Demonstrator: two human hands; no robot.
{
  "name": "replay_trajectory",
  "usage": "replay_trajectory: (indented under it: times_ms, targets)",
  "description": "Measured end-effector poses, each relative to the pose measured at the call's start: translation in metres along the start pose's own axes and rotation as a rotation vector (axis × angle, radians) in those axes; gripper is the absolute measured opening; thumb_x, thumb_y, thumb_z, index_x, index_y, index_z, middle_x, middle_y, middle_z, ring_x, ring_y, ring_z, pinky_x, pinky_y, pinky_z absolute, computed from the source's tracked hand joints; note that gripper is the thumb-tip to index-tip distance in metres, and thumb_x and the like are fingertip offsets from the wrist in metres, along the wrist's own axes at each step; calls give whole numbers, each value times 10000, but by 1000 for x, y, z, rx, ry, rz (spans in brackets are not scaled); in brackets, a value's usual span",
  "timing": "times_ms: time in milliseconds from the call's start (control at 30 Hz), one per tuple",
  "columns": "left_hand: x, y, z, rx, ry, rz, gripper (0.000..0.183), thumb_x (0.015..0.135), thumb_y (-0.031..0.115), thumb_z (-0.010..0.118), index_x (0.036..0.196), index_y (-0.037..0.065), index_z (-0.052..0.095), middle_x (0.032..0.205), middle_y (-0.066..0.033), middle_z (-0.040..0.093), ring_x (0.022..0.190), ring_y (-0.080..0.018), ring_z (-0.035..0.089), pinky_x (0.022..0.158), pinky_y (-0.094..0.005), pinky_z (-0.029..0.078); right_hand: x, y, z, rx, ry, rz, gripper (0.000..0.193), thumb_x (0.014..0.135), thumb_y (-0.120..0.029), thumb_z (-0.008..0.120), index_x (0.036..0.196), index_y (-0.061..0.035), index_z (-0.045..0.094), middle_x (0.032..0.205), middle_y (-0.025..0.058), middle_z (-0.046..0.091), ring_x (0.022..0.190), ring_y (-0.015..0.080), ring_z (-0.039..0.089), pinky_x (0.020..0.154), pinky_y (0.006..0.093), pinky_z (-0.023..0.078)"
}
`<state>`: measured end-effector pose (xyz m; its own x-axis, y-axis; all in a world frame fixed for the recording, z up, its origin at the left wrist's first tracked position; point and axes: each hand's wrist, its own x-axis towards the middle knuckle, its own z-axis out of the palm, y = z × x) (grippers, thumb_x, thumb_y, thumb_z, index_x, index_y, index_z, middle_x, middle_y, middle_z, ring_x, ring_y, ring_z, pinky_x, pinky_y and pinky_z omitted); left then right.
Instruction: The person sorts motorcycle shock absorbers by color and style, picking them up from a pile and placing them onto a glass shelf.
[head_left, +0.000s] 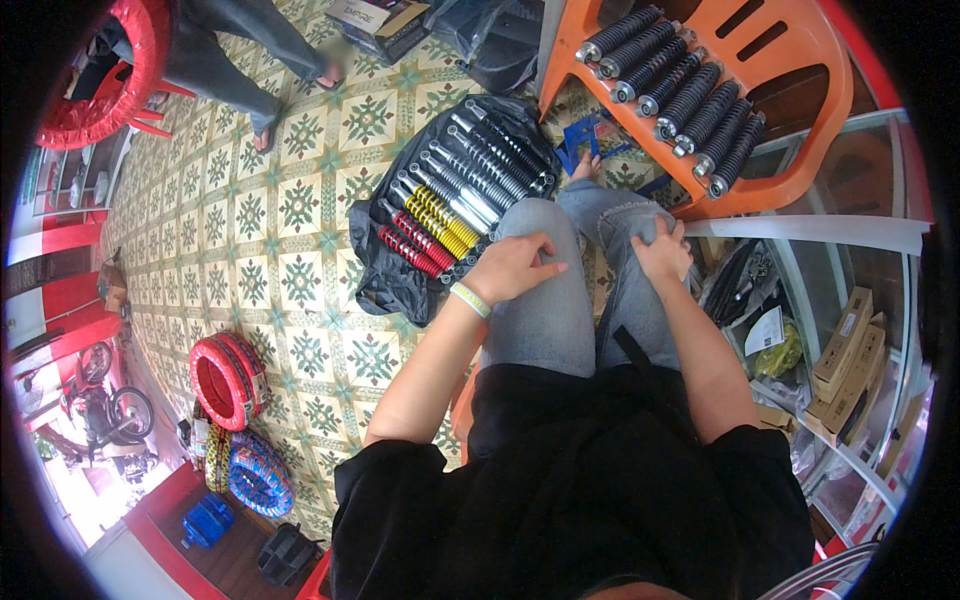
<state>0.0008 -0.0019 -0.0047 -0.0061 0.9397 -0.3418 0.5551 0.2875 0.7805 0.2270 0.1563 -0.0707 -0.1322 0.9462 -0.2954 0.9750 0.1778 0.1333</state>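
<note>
In the head view, the left hand rests palm down on the left thigh of faded grey-blue jeans, fingers loosely bent, holding nothing. The right hand lies on the right knee, fingers spread over the denim, also empty.

Just beyond and to the left of the left hand, a row of coil-spring shock absorbers, red, yellow and silver-and-black, lies side by side on a crumpled black plastic sheet. Beyond the right hand and to its right, a second row, with black springs, lies on an orange moulded plastic chair. Both groups appear already laid out in order; whether anything remains to be done with them cannot be told from here.

The sheet is spread on a floor of cream tiles with green floral patterns. Well to the left of the left hand are a red-wrapped tyre and a blue-wrapped tyre, with a parked motorcycle farther out. Far beyond that hand, another person's grey-trousered legs show near a dark cardboard box. To the right of the right hand, a glass-sided cabinet holds long brown cartons.
</note>
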Motion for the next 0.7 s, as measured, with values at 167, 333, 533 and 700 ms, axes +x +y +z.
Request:
replay_trajectory:
  times_ms: [167, 333, 533, 700]
  targets:
    - [-1, 3, -1, 3, -8, -9, 419, 794, 435, 572, 974, 57, 562, 718, -113, 599, 692, -243, 596, 636, -338, 452, 0, 1, 2, -5, 7, -4, 639, 711, -494, 578, 1265, -227, 406, 1363, 121, 295, 1061, 391, 489, 816, 453, 447]
    - [0, -1, 0, -2, -3, -1, 419, 796, 434, 570, 977, 56, 562, 722, -115, 601, 697, -244, 599, 637, -339, 454, 0, 0, 0, -13, 7, -4, 638, 710, -493, 578, 1265, -230, 405, 1363, 125, 295, 1056, 389, 493, 812, 451, 449]
    - [0, 2, -1, 16, -7, -7, 423, 798, 440, 565, 973, 55, 559, 731, -124, 607, 714, -257, 607, 641, -347, 456, 0, 0, 0, -11, 0, -3, 641, 711, -488, 576, 1268, -222, 406, 1362, 130, 295, 1058, 383, 494, 809, 446, 450]
    - [-1, 2, -2, 16, -6, 3, 425, 798, 445, 563, 967, 54, 558, 728, -120, 607, 709, -259, 607, 639, -348, 455, -1, -1, -3, -10, -9, -1, 638, 713, -489, 571, 1269, -220, 409, 1360, 129, 297, 1051, 382, 499, 808, 447, 449]
